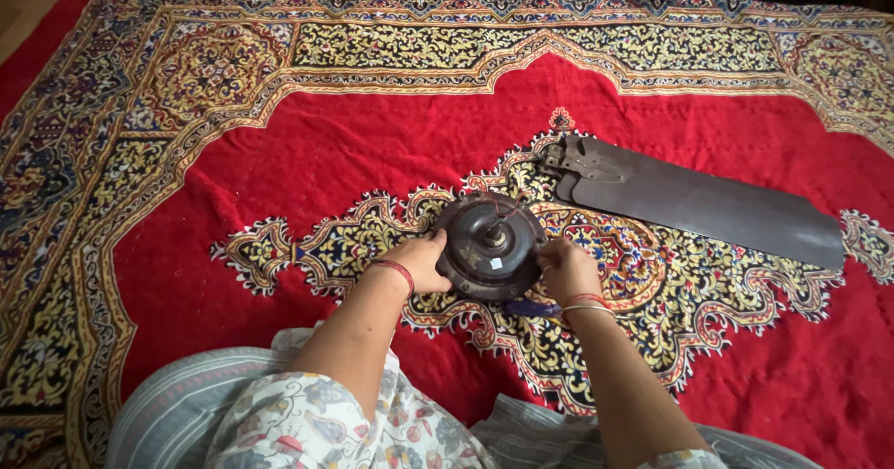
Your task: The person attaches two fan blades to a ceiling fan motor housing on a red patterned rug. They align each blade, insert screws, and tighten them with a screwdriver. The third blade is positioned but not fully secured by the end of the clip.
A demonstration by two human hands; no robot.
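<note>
Fan motor (491, 245) beside loose blade (708, 203)

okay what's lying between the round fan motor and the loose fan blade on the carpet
Nothing: the head view shows only bare patterned carpet between the fan motor and the fan blade.

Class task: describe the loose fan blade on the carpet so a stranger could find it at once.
Start at the red patterned carpet and find its central medallion, where both hands grip a round dark fan motor. Just right of it lies the fan blade: long, flat, dark brown, the only paddle-shaped piece.
</note>
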